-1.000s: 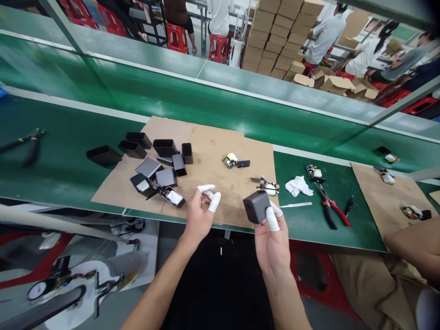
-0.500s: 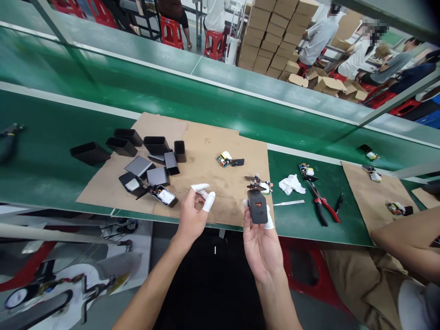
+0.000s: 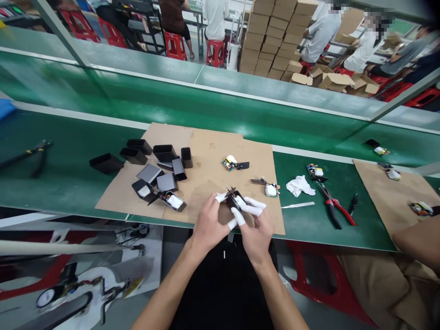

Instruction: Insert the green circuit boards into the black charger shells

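Both my hands meet over the near edge of a brown cardboard sheet (image 3: 209, 156). My right hand (image 3: 256, 224) grips a small dark grey charger body (image 3: 235, 200), its white-capped fingers wrapped over it. My left hand (image 3: 210, 222) pinches the same charger from the left, capped fingertips on its end. Metal prongs stick out at the charger's upper left. A heap of empty black casings (image 3: 151, 160) lies on the sheet to the left. A small circuit board (image 3: 229, 161) and another part with pins (image 3: 270, 188) lie beyond my hands.
Red-handled cutters (image 3: 332, 206), a white rag (image 3: 299, 185) and a thin metal strip lie on the green belt (image 3: 68, 137) to the right. Black pliers (image 3: 32, 153) lie far left. A co-worker's arm (image 3: 417, 240) rests at the right. Stacked cartons and seated people fill the background.
My right hand lowered the charger toward the sheet and my left hand, open and apart before, came across and closed on it. The view shifted slightly.
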`<state>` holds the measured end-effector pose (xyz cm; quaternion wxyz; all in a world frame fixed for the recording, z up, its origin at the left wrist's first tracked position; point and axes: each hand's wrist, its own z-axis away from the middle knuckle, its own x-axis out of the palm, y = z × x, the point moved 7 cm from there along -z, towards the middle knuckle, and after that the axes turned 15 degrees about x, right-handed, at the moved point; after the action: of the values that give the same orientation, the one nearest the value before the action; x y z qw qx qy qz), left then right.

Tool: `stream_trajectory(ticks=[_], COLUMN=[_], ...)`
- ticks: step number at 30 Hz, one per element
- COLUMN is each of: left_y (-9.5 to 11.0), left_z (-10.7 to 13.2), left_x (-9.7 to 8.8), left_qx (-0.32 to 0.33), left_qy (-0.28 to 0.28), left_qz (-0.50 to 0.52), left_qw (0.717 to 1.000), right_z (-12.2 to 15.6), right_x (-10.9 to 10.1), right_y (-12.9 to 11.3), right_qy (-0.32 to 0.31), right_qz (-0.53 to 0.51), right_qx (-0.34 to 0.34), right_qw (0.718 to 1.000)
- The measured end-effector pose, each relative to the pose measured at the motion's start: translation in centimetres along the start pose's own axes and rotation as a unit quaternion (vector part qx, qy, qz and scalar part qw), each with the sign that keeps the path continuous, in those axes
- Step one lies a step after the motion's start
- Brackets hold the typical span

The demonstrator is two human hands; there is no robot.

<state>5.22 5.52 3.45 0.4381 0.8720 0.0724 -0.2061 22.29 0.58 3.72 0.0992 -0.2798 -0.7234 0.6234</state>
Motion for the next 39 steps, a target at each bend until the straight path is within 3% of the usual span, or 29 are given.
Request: stream_trajectory(ticks=[3, 6, 9, 11, 13, 15, 16, 20, 22, 25, 28, 32, 39], left_y=[-0.3, -0.2, -0.1, -0.2, -0.1, -0.1, -0.1, -0.2, -0.1, -0.6, -1.6, -2.0, -0.6], left_z=[0.2, 0.3, 0.3, 0.4, 0.4, 0.4, 0.3, -0.3, -0.5, -0.4, -0.1, -0.2, -1.0], left_x=[0.0, -0.2, -0.6, -1.0, -1.4, -1.6, -1.7, -1.3, -1.1, -0.7, -0.4, 0.0, 0.2], left_qx=[-0.016, -0.017, -0.031, -0.044, -0.045, -0.037, -0.032, 0.0, 0.022, 0.029, 0.004, 0.006, 0.061], left_qy=[0.034, 0.032, 0.034, 0.051, 0.073, 0.088, 0.09, 0.065, 0.053, 0.054, 0.058, 0.042, 0.028], left_qz=[-0.026, -0.035, -0.053, -0.071, -0.084, -0.083, -0.08, -0.098, -0.118, -0.136, -0.152, -0.175, -0.189], left_qw=[0.999, 0.999, 0.998, 0.995, 0.993, 0.992, 0.992, 0.993, 0.991, 0.989, 0.987, 0.984, 0.98], right_z=[0.5, 1.0, 0.4, -1.6, -4.8, -8.6, -10.6, -16.5, -17.9, -17.7, -15.9, -13.3, -11.6], right_x=[1.3, 1.9, 0.9, -1.7, -5.9, -10.2, -12.3, -20.4, -23.4, -26.6, -27.4, -26.3, -26.7], right_y=[-0.1, -0.3, -0.9, -0.9, -0.3, 1.1, 2.1, 4.6, 5.7, 7.2, 8.6, 9.6, 9.3], right_qy=[-0.036, -0.071, -0.116, -0.098, -0.037, -0.004, 0.013, 0.047, 0.062, 0.083, 0.096, 0.128, 0.153], right_qz=[0.028, 0.036, 0.075, 0.135, 0.22, 0.348, 0.431, 0.545, 0.58, 0.601, 0.595, 0.575, 0.477], right_qx=[-0.018, -0.035, -0.083, -0.128, -0.143, -0.129, -0.107, -0.018, 0.031, 0.1, 0.121, 0.104, 0.098], right_qw=[0.999, 0.996, 0.987, 0.978, 0.964, 0.928, 0.896, 0.837, 0.812, 0.788, 0.788, 0.801, 0.86])
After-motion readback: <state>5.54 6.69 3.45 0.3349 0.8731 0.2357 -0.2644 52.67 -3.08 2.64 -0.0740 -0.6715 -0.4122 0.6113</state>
